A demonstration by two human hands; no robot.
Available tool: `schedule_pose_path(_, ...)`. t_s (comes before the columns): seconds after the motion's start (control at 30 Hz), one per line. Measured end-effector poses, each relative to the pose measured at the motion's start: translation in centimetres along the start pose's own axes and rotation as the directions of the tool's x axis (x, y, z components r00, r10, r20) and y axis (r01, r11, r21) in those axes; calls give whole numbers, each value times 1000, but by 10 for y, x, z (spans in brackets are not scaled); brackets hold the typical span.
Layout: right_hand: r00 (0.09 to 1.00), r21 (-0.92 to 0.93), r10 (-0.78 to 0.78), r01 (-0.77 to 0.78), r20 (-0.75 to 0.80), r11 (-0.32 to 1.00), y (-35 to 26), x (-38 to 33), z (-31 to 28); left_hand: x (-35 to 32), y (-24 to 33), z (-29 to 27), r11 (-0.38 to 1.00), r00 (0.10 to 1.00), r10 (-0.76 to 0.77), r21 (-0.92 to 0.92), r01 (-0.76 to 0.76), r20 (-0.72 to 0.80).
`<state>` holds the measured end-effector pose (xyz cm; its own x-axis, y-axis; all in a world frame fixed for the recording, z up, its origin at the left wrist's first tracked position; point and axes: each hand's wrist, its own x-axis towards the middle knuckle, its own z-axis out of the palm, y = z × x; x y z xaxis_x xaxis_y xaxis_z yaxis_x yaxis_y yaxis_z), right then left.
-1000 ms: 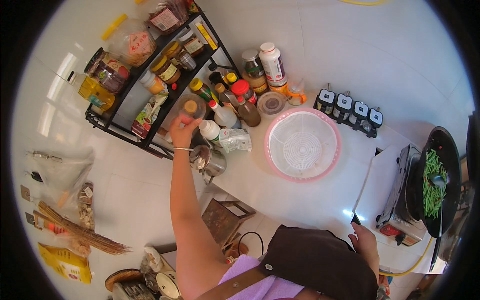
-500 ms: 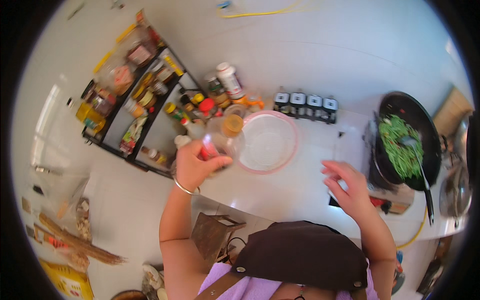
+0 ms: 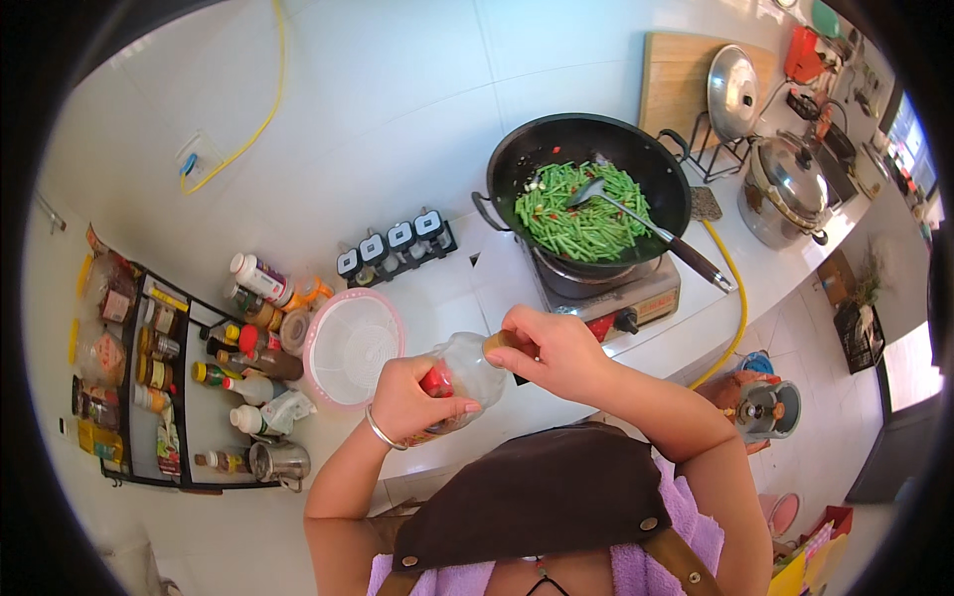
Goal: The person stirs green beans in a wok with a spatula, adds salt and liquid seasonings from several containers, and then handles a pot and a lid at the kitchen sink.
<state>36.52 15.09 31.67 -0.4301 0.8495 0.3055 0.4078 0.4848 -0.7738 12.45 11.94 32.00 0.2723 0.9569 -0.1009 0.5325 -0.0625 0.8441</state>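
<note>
My left hand (image 3: 407, 399) is wrapped round a clear jar (image 3: 469, 364) with a red label, tilted in front of me. The fingers of my right hand (image 3: 558, 354) are closed round its yellow-brown lid (image 3: 501, 344), which sits at the jar's mouth. Whether the lid is turned loose cannot be seen. Beyond my hands, a black wok (image 3: 517, 149) stands on a gas stove (image 3: 651, 298). Cut green beans (image 3: 571, 223) with red bits lie in it. A spatula (image 3: 651, 223) rests in the wok, its handle over the near rim.
Left of the jar lies a pink-rimmed strainer basket (image 3: 399, 323). Behind it stands a seasoning rack (image 3: 397, 246). Bottles and jars crowd a black shelf (image 3: 139, 372) at the left. A steel pot (image 3: 780, 204) stands far right, and a yellow hose (image 3: 740, 298) hangs over the counter edge.
The view has swung right toward the stove. My left hand has brought the jar away from the shelf, and my right hand has come over and taken hold of its lid.
</note>
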Motion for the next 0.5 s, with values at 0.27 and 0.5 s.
schedule_pose_path(0.27,941,-89,-338,335,-14,938,10,-16,-59,52,34,-10,999,965,49,-22,-44,258)
schedule_pose_path(0.5,826,-123,-268,239,-496,963,27,-37,-117,110,86,-14,953,991,10,298,-50,136)
